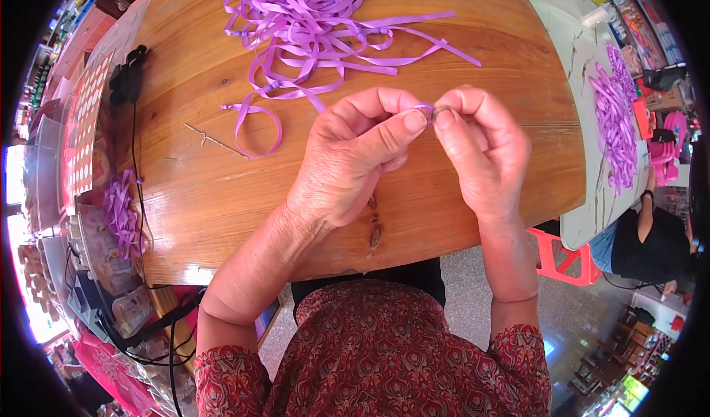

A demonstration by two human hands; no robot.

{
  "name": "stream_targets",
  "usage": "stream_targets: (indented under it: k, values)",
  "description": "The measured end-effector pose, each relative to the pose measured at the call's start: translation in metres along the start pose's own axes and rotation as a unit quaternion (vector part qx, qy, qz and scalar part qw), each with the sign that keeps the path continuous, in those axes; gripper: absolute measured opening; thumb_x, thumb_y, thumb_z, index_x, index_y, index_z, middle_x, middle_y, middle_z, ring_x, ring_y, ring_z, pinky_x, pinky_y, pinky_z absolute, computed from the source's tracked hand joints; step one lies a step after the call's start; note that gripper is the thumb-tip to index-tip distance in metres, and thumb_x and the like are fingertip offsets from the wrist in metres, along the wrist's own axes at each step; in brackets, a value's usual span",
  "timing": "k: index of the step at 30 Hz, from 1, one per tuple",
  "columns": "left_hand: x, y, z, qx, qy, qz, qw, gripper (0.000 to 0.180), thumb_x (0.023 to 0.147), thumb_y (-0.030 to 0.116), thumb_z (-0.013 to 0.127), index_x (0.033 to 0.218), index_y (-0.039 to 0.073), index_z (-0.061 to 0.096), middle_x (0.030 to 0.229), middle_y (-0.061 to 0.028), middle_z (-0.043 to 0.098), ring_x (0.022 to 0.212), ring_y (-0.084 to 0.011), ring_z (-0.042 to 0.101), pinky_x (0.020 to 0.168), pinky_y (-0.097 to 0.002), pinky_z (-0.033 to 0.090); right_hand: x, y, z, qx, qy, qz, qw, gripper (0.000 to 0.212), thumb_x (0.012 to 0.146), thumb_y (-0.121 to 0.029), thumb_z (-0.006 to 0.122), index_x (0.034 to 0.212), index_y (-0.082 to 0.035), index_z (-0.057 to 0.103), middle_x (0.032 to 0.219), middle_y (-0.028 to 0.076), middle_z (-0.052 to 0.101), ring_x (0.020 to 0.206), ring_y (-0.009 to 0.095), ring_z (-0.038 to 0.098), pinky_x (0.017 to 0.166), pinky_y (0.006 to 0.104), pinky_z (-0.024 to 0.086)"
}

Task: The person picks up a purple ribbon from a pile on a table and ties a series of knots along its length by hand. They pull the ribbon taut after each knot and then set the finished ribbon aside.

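Note:
Above the wooden table, my left hand point(362, 139) pinches a short bit of purple ribbon point(424, 109) between thumb and forefinger. My right hand point(484, 147) meets it there, its thumb and forefinger closed on the same bit; a small dark spot shows between the fingertips, too small to name. The rest of this piece is hidden by the hands. Beyond them lies a tangled heap of purple ribbons point(299, 10), several of them knotted, with loose ends trailing right. One looped ribbon point(279, 132) lies left of my left hand, beside a thin twisted cord point(214, 140).
A black cable point(134, 143) runs down the table's point(185, 217) left side, near a small purple ribbon bunch point(120, 213). More purple ribbons point(615, 121) lie on a white marbled table point(584, 210) at right. A red stool point(562, 258) and another person point(654, 236) are there.

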State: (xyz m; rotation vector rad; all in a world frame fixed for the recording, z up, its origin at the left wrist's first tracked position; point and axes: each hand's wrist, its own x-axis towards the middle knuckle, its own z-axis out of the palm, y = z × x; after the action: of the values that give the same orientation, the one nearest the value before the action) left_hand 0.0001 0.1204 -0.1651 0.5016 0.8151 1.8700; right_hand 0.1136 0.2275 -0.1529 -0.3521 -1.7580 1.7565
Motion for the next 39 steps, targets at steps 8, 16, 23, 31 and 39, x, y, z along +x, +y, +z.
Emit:
stream_targets:
  k: [8,16,23,31,39]
  values:
    - [-0.001,-0.004,-0.001,-0.074,0.019,-0.021,0.997,0.010,0.087,0.008,0.062,0.097,0.004,0.062,0.080,0.0035,0.058,0.059,-0.0028,0.038,0.051,-0.0196,0.028,0.007,0.010,0.007,-0.188,0.049,-0.251,0.948,0.014,0.080,0.004,0.065,0.093,0.002,0.060,0.085,0.009,0.062,0.074,0.015,0.058,0.065,0.0249,0.046]
    - [-0.003,-0.003,0.001,-0.071,0.009,-0.015,0.997,0.010,0.088,0.008,0.061,0.097,0.004,0.062,0.080,0.0037,0.058,0.060,-0.0021,0.038,0.051,-0.0192,0.028,0.001,0.012,-0.001,-0.120,0.006,-0.226,0.967,0.022,0.081,0.014,0.057,0.101,0.005,0.055,0.100,0.011,0.056,0.087,0.013,0.055,0.076,0.0241,0.046]
    - [-0.002,-0.005,-0.001,-0.081,-0.033,-0.046,0.995,0.009,0.088,0.007,0.060,0.097,0.004,0.061,0.081,0.0028,0.057,0.060,-0.0031,0.037,0.050,-0.0197,0.027,0.001,0.005,-0.004,0.160,0.012,-0.030,0.987,0.015,0.083,0.010,0.060,0.097,0.005,0.057,0.095,0.006,0.060,0.087,0.009,0.057,0.079,0.0217,0.048]
    - [0.000,-0.006,-0.004,-0.119,-0.030,-0.064,0.990,0.011,0.089,0.010,0.060,0.098,0.004,0.062,0.078,0.0031,0.056,0.058,-0.0036,0.036,0.050,-0.0201,0.027,0.001,0.006,-0.004,0.038,0.012,-0.096,0.995,0.015,0.083,0.006,0.062,0.097,0.003,0.058,0.093,0.006,0.061,0.084,0.011,0.059,0.076,0.0223,0.048]
    - [-0.001,-0.002,-0.003,-0.106,-0.020,-0.061,0.992,0.012,0.089,0.012,0.060,0.097,0.003,0.062,0.078,0.0041,0.056,0.059,-0.0038,0.037,0.051,-0.0201,0.027,0.007,0.000,-0.005,-0.207,-0.015,-0.256,0.944,0.015,0.076,0.010,0.066,0.088,0.003,0.063,0.085,0.011,0.061,0.076,0.017,0.057,0.060,0.0231,0.044]
